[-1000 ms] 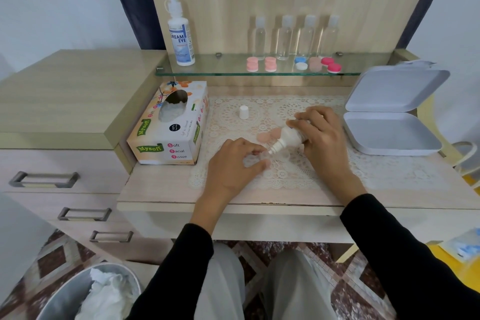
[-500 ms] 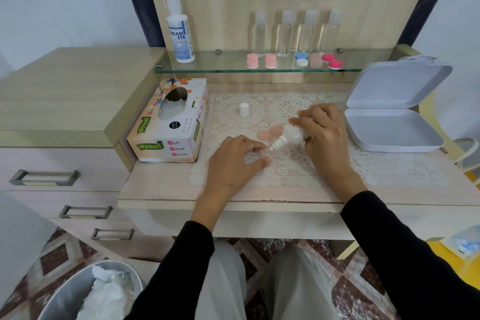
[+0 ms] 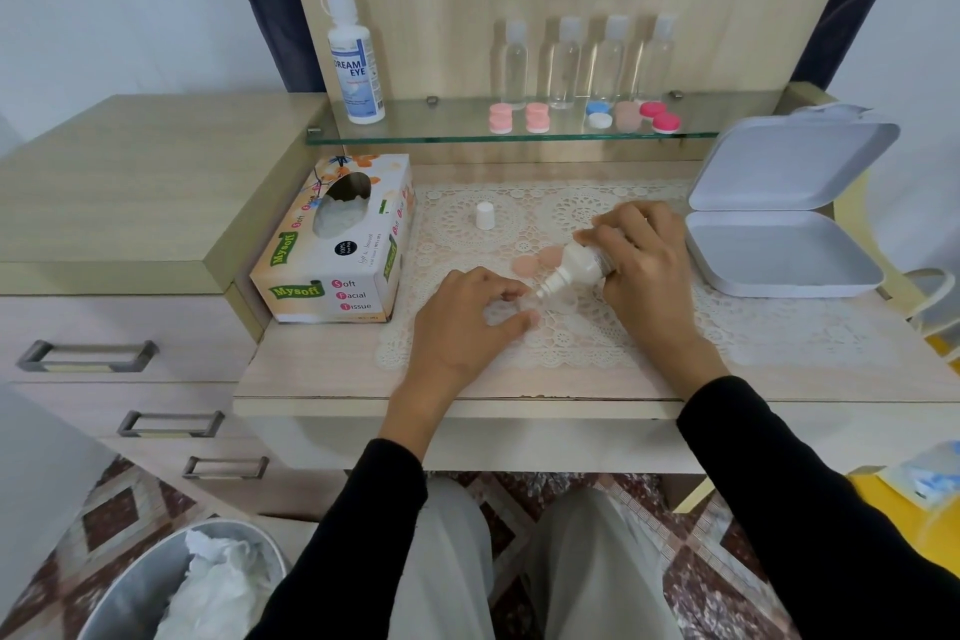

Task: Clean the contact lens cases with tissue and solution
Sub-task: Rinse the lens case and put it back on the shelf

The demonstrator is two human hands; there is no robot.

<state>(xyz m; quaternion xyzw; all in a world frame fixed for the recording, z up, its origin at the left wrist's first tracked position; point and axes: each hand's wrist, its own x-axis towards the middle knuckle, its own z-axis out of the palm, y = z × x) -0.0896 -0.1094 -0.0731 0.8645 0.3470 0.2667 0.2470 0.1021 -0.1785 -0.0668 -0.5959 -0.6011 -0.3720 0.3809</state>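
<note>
My right hand (image 3: 644, 270) grips a small white solution bottle (image 3: 574, 268), tilted with its nozzle pointing down-left. Under the nozzle my left hand (image 3: 467, 322) pinches a clear contact lens case (image 3: 501, 312) between thumb and fingers on the lace mat (image 3: 571, 343). Two pale pink caps (image 3: 537, 261) lie on the mat just behind the nozzle. The bottle's white cap (image 3: 484, 215) stands further back. A tissue box (image 3: 337, 244) sits to the left.
A glass shelf (image 3: 447, 133) at the back carries a large solution bottle (image 3: 356, 62), several clear bottles (image 3: 587, 60) and several coloured lens cases (image 3: 582, 117). An open white box (image 3: 779, 224) stands at the right. A bin with used tissue (image 3: 202, 582) is on the floor.
Both hands keep their hold and place on the mat. The camera has dipped slightly, with the tilted bottle still aimed at the case.
</note>
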